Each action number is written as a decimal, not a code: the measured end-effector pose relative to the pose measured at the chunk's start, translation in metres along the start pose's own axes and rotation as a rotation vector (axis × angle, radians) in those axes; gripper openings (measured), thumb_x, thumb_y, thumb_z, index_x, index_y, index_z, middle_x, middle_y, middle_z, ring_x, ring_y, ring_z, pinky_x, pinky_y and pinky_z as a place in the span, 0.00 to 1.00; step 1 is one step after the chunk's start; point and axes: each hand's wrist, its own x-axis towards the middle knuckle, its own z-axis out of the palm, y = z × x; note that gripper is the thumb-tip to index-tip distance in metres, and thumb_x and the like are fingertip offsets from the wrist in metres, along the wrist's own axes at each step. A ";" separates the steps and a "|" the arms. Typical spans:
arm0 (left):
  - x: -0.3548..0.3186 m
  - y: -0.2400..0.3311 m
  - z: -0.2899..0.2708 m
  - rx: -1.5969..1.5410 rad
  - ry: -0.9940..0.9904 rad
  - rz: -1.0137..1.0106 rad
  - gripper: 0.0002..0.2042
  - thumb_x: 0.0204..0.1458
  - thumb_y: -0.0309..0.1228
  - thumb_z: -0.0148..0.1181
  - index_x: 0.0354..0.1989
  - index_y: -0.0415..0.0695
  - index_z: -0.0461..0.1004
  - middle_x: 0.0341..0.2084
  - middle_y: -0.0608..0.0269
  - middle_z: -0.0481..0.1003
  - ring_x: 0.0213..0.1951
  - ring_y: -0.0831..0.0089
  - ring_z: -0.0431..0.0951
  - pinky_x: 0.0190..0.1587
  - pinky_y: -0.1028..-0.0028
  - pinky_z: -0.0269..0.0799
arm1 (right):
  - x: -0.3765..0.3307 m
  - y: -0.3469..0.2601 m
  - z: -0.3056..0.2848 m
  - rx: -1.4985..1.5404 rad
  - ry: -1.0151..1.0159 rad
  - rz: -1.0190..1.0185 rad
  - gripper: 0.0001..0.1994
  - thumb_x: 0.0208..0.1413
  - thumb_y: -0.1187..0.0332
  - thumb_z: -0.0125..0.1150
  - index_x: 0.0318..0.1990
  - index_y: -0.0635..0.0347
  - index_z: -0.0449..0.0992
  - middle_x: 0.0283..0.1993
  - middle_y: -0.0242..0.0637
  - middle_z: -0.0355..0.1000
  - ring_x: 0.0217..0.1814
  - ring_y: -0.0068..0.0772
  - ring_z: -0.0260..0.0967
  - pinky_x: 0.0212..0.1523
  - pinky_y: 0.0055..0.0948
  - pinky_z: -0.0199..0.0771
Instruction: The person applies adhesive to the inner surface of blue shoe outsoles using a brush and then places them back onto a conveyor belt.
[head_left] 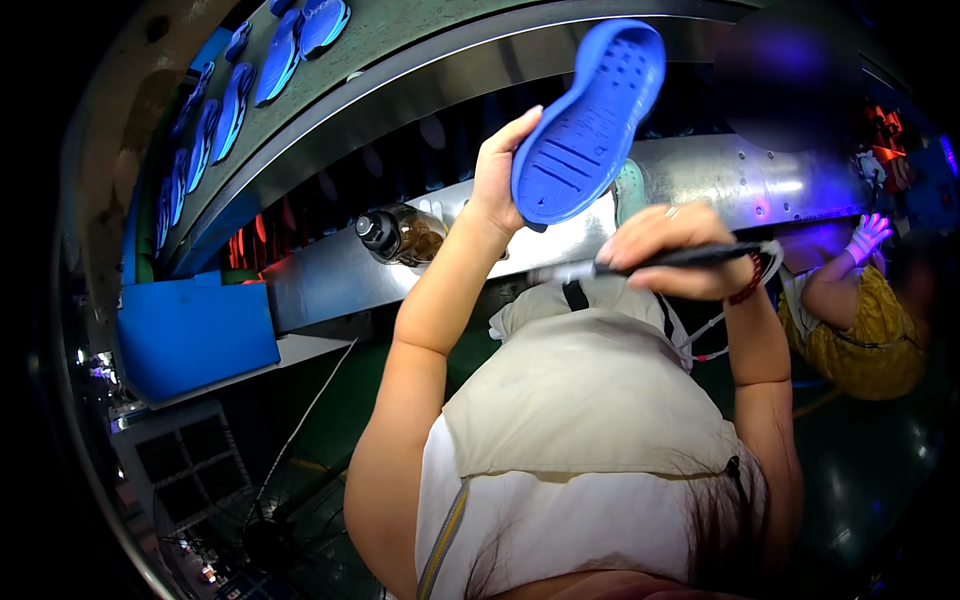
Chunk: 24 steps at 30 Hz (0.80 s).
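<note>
One blue sole (578, 130) stands tilted at upper centre, its left edge grasped by the left hand (496, 178), presumably leaving the patterned face uncovered. Right of centre, the right hand (675, 245) pinches a dark-handled tool (702, 256), probably for control.

beige apron (590, 400) | white top (570, 515) | dark-red bracelet (746, 284) | blurred ring (672, 212), perhaps silver

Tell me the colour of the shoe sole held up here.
The shoe sole is blue, clearest in the head view.
</note>
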 end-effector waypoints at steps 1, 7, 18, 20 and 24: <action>0.001 0.001 -0.001 0.012 0.000 -0.058 0.21 0.52 0.40 0.41 0.45 0.33 0.65 0.39 0.46 0.71 0.39 0.59 0.73 0.45 0.62 0.69 | -0.004 0.004 -0.008 -0.005 0.103 0.019 0.08 0.39 0.78 0.62 0.31 0.65 0.75 0.34 0.42 0.73 0.40 0.33 0.71 0.43 0.26 0.69; -0.004 -0.013 0.006 0.314 0.009 -0.292 0.21 0.50 0.37 0.49 0.48 0.34 0.63 0.42 0.49 0.69 0.41 0.65 0.72 0.46 0.71 0.68 | -0.005 0.005 -0.024 -0.203 -0.265 0.124 0.09 0.40 0.78 0.60 0.33 0.65 0.74 0.36 0.42 0.73 0.40 0.33 0.71 0.43 0.26 0.70; -0.013 -0.014 0.005 0.536 0.094 -0.363 0.22 0.49 0.39 0.51 0.48 0.35 0.64 0.40 0.50 0.70 0.38 0.68 0.74 0.40 0.75 0.72 | -0.017 0.008 -0.052 -0.106 -0.258 0.282 0.09 0.39 0.78 0.61 0.32 0.65 0.74 0.36 0.41 0.73 0.42 0.36 0.70 0.43 0.29 0.69; -0.010 -0.015 0.007 0.598 0.079 -0.347 0.21 0.50 0.37 0.50 0.49 0.35 0.63 0.40 0.51 0.70 0.38 0.69 0.74 0.40 0.75 0.72 | -0.020 0.019 -0.057 -0.201 -0.203 0.297 0.10 0.39 0.77 0.62 0.33 0.65 0.74 0.37 0.42 0.72 0.41 0.35 0.70 0.43 0.28 0.69; -0.007 -0.017 -0.006 0.583 0.143 -0.312 0.20 0.51 0.35 0.48 0.49 0.35 0.63 0.41 0.51 0.70 0.39 0.68 0.74 0.41 0.74 0.71 | -0.028 0.020 -0.056 -0.249 -0.239 0.582 0.10 0.39 0.71 0.63 0.32 0.63 0.76 0.32 0.40 0.73 0.34 0.29 0.71 0.37 0.22 0.69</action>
